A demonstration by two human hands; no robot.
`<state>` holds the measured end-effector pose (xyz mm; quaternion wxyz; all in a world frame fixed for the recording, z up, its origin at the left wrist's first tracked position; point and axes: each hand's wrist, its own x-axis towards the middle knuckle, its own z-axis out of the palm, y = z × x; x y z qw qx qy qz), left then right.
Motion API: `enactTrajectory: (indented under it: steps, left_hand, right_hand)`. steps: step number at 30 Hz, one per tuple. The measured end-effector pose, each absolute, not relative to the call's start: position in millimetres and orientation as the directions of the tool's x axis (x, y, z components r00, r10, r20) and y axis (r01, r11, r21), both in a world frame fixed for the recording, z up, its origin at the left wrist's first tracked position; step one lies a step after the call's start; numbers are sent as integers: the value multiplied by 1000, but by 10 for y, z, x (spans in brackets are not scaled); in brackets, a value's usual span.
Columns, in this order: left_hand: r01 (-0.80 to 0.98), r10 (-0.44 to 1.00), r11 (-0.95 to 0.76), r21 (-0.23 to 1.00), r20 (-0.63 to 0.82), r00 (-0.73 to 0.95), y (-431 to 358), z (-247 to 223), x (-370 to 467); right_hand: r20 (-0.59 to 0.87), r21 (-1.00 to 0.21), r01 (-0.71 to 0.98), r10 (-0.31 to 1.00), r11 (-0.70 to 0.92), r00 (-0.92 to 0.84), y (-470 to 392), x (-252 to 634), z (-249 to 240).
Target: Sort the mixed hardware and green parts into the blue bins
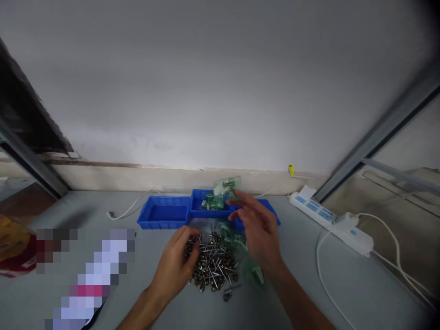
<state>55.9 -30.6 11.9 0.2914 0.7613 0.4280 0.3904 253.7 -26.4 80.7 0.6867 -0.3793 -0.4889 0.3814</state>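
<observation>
Both forearms are seen nearest the camera, reaching forward over the grey tabletop (343, 284). A pile of metal screws (213, 266) is spread between the two hands. The left hand (175, 268) is laid on the near-left edge of that pile, its fingers curled onto the screws; whether a screw is actually pinched in the grip cannot be told. The right hand (259, 233) is raised just beyond and to the right of the pile, with fingers spread and the grip released. A small clear packet with green parts (227, 185) is seen blurred just off the fingertips of that hand, over the middle blue bin (202, 207), in which more green pieces are lying. An empty-looking blue bin (164, 216) is set beside it, beyond the left grip. Another blue bin (271, 211) is mostly hidden behind the right hand. More green packets (252, 270) are scattered under the right wrist. A white power strip (330, 220) is laid well apart to the right.
</observation>
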Motion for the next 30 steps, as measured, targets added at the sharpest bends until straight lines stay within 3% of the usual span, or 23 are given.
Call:
enactTrajectory:
  steps: [2, 5, 8, 14, 22, 26, 28, 30]
  left_hand:
    - [483, 826, -552, 679, 368, 427, -322, 115, 572]
    - [537, 775, -622, 570, 346, 529, -339, 107, 599]
    - [567, 758, -642, 516, 317, 569, -348, 106, 617]
    - [594, 757, -641, 486, 274, 593, -368, 142, 627]
    - [581, 750, -653, 486, 303, 588, -354, 129, 621]
    - [531, 747, -654, 539, 345, 569, -355, 112, 622]
    - [469, 759, -626, 623, 350, 549, -365, 130, 629]
    - [399, 796, -549, 735, 313, 518, -377, 171, 640]
  right_hand:
    - [320, -943, -44, 936, 330, 145, -167, 2507, 815]
    - [234, -941, 256, 972, 221, 21, -84, 2512, 705]
    - [244, -832, 511, 970, 216, -14, -179, 2632, 551]
    - [134, -549, 832, 991, 78, -4, -582, 3005, 328]
    - [129, -436, 891, 989, 123, -73, -632, 3104, 147]
    - [400, -489, 845, 917, 216, -2, -607, 3096, 180]
    - [536, -543, 791, 841, 284, 66, -612, 3049, 241]
    - [568, -600, 713, 821, 363, 60, -612, 2965, 316]
